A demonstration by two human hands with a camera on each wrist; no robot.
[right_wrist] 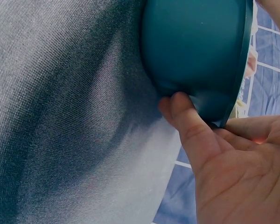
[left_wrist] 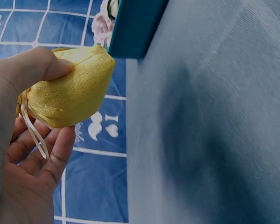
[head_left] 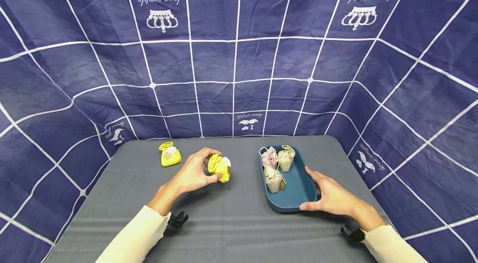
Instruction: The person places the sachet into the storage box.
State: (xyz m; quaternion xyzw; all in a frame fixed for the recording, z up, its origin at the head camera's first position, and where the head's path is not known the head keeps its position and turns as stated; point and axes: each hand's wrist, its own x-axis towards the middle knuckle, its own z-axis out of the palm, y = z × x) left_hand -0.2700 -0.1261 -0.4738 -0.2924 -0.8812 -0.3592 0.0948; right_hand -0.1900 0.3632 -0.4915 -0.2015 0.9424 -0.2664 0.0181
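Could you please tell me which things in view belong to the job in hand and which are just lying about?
In the job:
yellow drawstring pouch in the left hand
blue tray gripped by the right hand
pink pouch and two beige pouches inside it
probably the other yellow pouch

Only surroundings:
grey tabletop
navy checked cloth

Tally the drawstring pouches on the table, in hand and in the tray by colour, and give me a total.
Yellow pouches: 2
Beige pouches: 2
Pink pouch: 1
Total: 5
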